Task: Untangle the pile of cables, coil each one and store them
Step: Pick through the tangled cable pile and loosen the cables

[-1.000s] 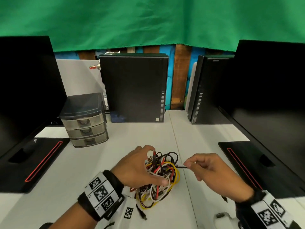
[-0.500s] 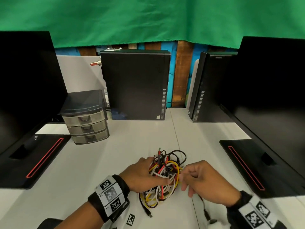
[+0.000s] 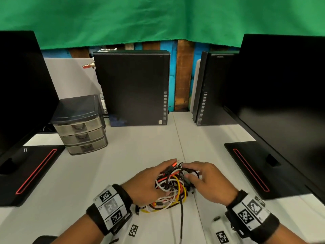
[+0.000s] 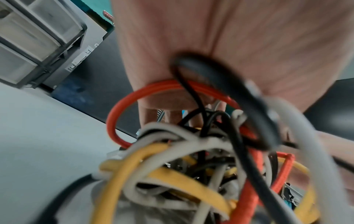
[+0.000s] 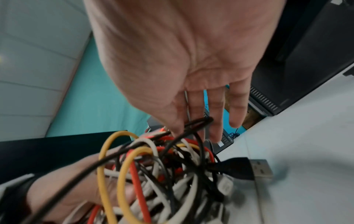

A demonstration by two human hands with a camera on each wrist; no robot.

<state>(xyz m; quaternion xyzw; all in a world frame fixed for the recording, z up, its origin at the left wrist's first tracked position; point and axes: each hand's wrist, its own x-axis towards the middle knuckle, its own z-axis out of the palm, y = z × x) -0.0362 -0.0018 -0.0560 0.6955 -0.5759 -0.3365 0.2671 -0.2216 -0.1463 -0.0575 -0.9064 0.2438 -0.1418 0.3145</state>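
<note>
**Both hands on the tangle at the near edge of the counter**

Nearest in the head view, a single thin black cable (image 3: 182, 221) is seen trailing from the pile toward the camera across the white counter (image 3: 137, 152). Just beyond it, the tangled pile of yellow, white, red and black cables (image 3: 173, 186) is held low over the counter or resting on it; which cannot be told. It is flanked by both hands. The left hand (image 3: 149, 182) is laid against the pile's left side with its fingers curled into the strands; in the left wrist view a red loop (image 4: 134, 106) and a black loop (image 4: 193, 84) are seen drawn up against its palm. The right hand (image 3: 209, 180) is set on the pile's right side, fingers spread and mostly straight, and a thin black strand (image 5: 197, 123) is seen caught at its fingers (image 5: 216, 115); whether it is truly pinched cannot be told. A black USB plug with a metal end (image 5: 249, 168) is seen jutting from the pile on that side.

Further back on the left, a small grey three-drawer plastic organiser (image 3: 80, 125) is stood, with a black monitor base with a red stripe (image 3: 29, 171) beside it. Behind, two black desktop computer towers (image 3: 133, 88) are stood upright, and a green cloth backdrop (image 3: 158, 18) is hung above.
</note>
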